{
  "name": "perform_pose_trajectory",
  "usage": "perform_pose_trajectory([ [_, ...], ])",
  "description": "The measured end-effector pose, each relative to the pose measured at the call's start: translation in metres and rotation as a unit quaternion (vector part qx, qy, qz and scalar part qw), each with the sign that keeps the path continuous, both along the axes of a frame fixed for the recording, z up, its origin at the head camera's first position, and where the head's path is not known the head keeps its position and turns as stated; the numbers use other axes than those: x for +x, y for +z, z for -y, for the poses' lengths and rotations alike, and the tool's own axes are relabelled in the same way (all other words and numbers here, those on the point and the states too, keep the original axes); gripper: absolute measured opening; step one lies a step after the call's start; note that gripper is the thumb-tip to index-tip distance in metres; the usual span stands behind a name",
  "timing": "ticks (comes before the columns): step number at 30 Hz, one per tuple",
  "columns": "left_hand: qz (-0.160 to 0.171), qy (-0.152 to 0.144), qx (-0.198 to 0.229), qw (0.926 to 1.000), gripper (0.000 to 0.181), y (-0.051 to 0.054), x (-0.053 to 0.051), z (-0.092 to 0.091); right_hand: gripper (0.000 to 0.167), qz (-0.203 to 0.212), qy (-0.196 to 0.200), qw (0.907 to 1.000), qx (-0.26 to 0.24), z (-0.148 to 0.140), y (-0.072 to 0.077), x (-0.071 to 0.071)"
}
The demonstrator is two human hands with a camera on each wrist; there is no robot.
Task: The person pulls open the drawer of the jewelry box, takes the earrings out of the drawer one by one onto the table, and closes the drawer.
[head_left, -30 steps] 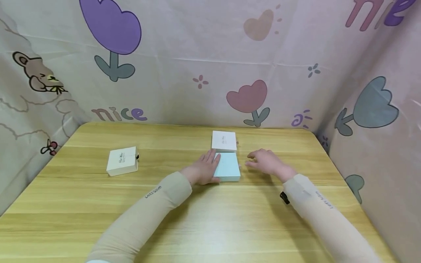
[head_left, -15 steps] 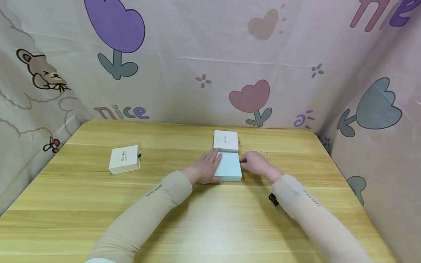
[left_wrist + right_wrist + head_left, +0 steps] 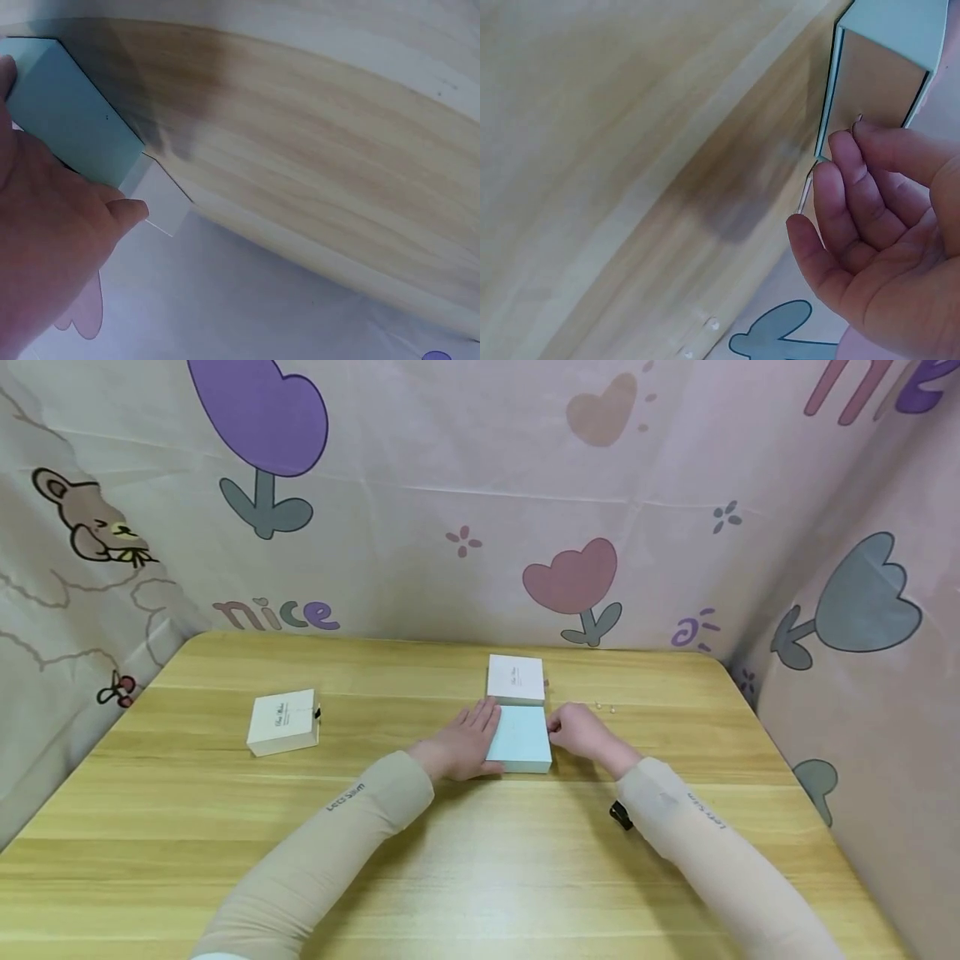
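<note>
A light blue drawer-style box (image 3: 519, 739) lies on the table between both hands. My left hand (image 3: 467, 745) rests along its left side with fingers straight, the thumb by the front edge. In the left wrist view that hand (image 3: 64, 217) lies against the blue box (image 3: 82, 112). At the box's right side, my right hand (image 3: 583, 731) pinches a small ribbon pull tab (image 3: 858, 120) between thumb and index finger. The tab sticks out of the box's brownish end face (image 3: 874, 82). A white box (image 3: 515, 678) with small print sits directly behind the blue one.
Another white box (image 3: 283, 723) with a black tab stands at the left of the wooden table (image 3: 480, 877). Two tiny shiny pieces (image 3: 712, 323) lie behind the right hand. A printed curtain (image 3: 420, 460) hangs behind the table and at both sides.
My right hand has moved left to the blue box and now pinches its tab, its fingers curled in. The tiny shiny pieces have come into view. The left hand stays in place.
</note>
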State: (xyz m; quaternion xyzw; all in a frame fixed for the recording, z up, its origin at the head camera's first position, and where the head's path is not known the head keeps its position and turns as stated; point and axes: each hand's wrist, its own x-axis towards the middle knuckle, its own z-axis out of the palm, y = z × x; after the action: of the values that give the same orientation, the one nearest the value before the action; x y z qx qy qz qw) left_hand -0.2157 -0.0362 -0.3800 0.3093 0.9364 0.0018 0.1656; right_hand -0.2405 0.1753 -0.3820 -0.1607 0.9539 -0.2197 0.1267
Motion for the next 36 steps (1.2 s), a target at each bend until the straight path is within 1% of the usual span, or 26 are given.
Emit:
perform_pose_trajectory([
  [6,-0.005,-0.003,-0.007,1.0000,0.089,-0.002,0.000,-0.001,0.015,-0.015,-0.012,0.9997,0.014,-0.003,0.001,0.001],
  [14,-0.001,0.002,0.003,1.0000,0.089,-0.001,-0.001,0.000,0.018,-0.036,-0.016,0.9988,0.028,-0.012,0.004,0.003],
  [19,0.000,0.001,0.002,1.0000,0.089,-0.001,0.000,0.000,0.019,-0.037,-0.033,0.9980,0.039,-0.022,0.005,0.004],
  [26,0.000,0.001,-0.001,1.0000,0.088,0.000,0.000,0.003,0.015,-0.049,-0.029,0.9970,0.051,-0.031,0.005,0.004],
  [36,0.006,-0.002,0.003,1.0000,0.088,0.000,0.000,0.002,0.017,-0.036,-0.037,0.9969,0.060,-0.034,0.007,0.005],
])
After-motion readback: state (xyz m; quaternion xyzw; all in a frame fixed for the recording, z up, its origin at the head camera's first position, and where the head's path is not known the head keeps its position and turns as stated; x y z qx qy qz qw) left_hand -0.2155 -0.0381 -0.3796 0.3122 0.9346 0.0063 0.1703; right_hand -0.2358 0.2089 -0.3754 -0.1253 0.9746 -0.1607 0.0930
